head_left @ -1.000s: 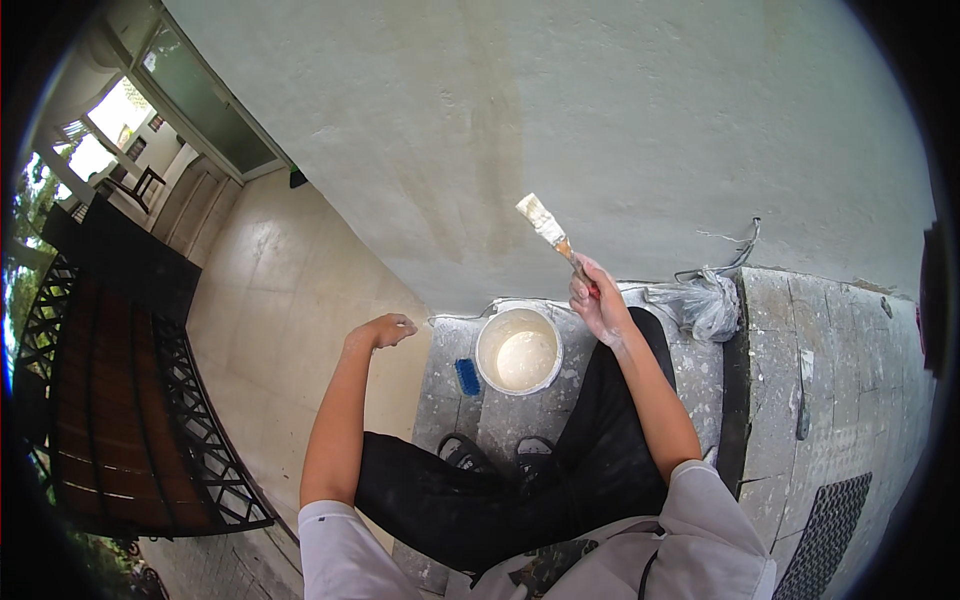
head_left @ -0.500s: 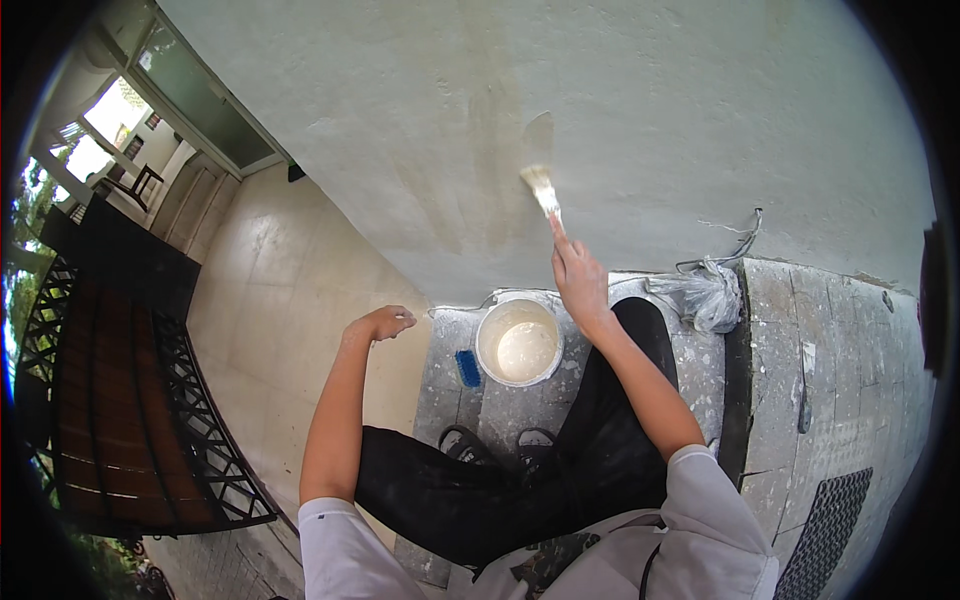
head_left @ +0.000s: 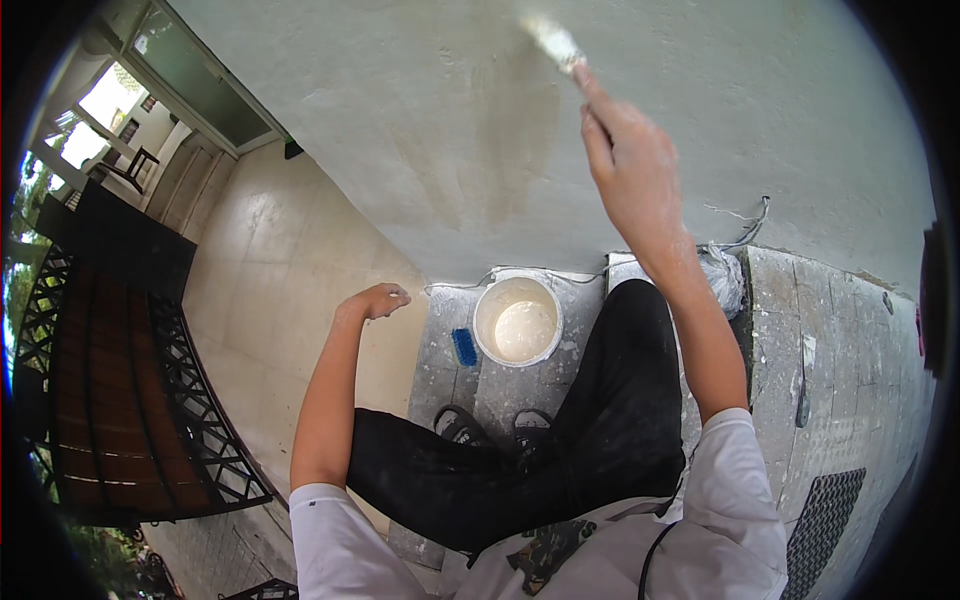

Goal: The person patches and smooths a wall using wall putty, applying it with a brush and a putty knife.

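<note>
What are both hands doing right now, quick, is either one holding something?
Left hand: fingers loosely bent, nothing seen in it; open or closed cannot be told.
Right hand: closed, holding the brush.

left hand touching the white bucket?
Apart. The head view shows a plain gap: grey paving is visible between the left hand and the white bucket.

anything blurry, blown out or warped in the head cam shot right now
Head view: bristle tips of the brush smear, likely motion blur, while the bucket looks fairly sharp; head view, upper left: the opening is blown out, with soft glare on the tiled floor; head view, rim: fisheye bending, black corners.
</note>
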`<state>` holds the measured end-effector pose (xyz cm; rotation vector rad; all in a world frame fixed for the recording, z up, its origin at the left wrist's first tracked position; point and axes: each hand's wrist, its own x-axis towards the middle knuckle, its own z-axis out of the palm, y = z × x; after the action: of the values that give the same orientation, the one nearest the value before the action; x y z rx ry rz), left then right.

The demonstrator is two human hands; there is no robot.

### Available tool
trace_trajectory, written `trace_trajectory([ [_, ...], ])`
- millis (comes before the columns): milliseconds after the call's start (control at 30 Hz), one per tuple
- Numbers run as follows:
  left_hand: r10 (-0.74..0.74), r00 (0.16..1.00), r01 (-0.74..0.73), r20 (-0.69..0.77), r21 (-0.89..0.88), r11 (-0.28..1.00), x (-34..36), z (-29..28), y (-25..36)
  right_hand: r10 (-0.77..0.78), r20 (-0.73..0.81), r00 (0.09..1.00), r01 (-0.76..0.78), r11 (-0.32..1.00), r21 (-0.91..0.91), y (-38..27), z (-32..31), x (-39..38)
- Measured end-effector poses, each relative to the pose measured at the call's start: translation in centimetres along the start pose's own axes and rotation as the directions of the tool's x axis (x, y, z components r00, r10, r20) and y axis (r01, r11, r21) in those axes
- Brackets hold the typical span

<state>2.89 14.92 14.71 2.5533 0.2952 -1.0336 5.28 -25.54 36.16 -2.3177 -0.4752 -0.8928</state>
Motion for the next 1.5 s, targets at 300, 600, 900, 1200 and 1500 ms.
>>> trace_trajectory([
  [300, 0.105, 0.994, -0.105, -0.009, -0.033, 0.994, 0.5, 1.1, 1.1, 0.142, 0.318, 0.937, -0.071, 0.972, -0.226, 5.9, 8.2, -9.2],
  [600, 0.100, 0.995, -0.100, -0.002, 0.002, 0.995, 0.1, 0.5, 1.6, -0.021, 0.930, 0.367, 0.029, 1.000, 0.011, 6.3, 13.9, -15.7],
  [900, 0.178, 0.984, -0.180, 0.030, 0.135, 0.974, 0.7, 2.9, 3.2, 0.042, 0.965, 0.258, 0.437, 0.886, -0.155, 6.8, 25.4, -22.3],
  [1200, 0.185, 0.954, -0.197, 0.235, 0.026, 0.980, 5.7, 12.1, 8.0, -0.001, 1.000, -0.005, 0.412, 0.911, 0.003, 7.0, 26.1, -23.4],
  [1500, 0.234, 0.969, -0.231, -0.079, 0.049, 0.972, 9.0, 14.8, 7.3, -0.034, 0.964, 0.263, 0.250, 0.968, -0.034, 7.6, 25.9, -22.1],
])
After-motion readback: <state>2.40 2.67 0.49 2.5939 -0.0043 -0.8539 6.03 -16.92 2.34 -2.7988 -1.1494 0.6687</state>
